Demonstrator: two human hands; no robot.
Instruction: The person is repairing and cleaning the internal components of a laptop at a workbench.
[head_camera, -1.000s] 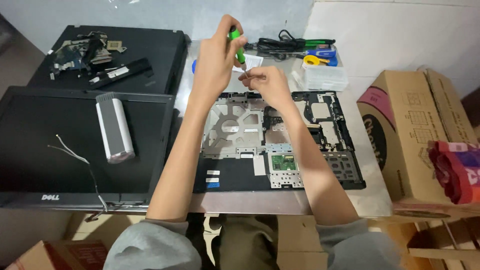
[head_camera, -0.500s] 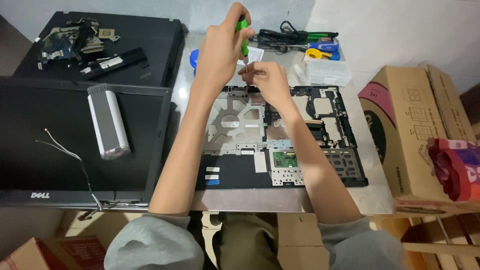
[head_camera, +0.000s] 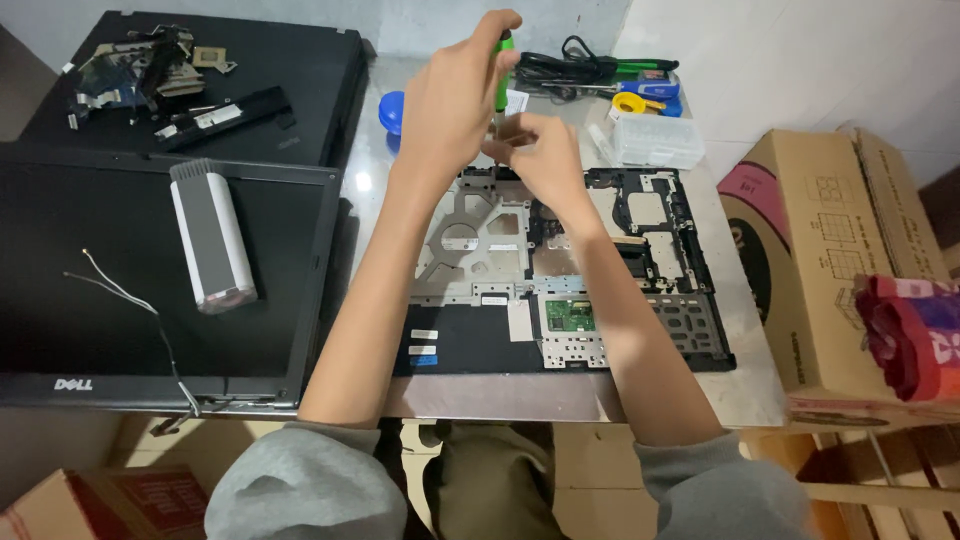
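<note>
My left hand (head_camera: 455, 95) is wrapped around a green-handled screwdriver (head_camera: 502, 68), held upright above the far edge of an opened laptop base (head_camera: 560, 270). Just beside it, my right hand (head_camera: 535, 155) pinches the screwdriver's lower shaft or tip; what sits between those fingers is hidden. The laptop base lies on the table with its metal frame and small green board exposed.
A detached laptop screen (head_camera: 100, 270) lies at left with a silver battery (head_camera: 212, 238) on it. Behind is a black lid (head_camera: 290, 80) with loose parts (head_camera: 140, 65). A clear plastic box (head_camera: 655, 140), tools and cables (head_camera: 590, 70) sit at the back. Cardboard boxes (head_camera: 830, 250) stand right.
Both hands have stayed together at the screwdriver over the base's far edge, shifting only slightly; the camera has tilted a little.
</note>
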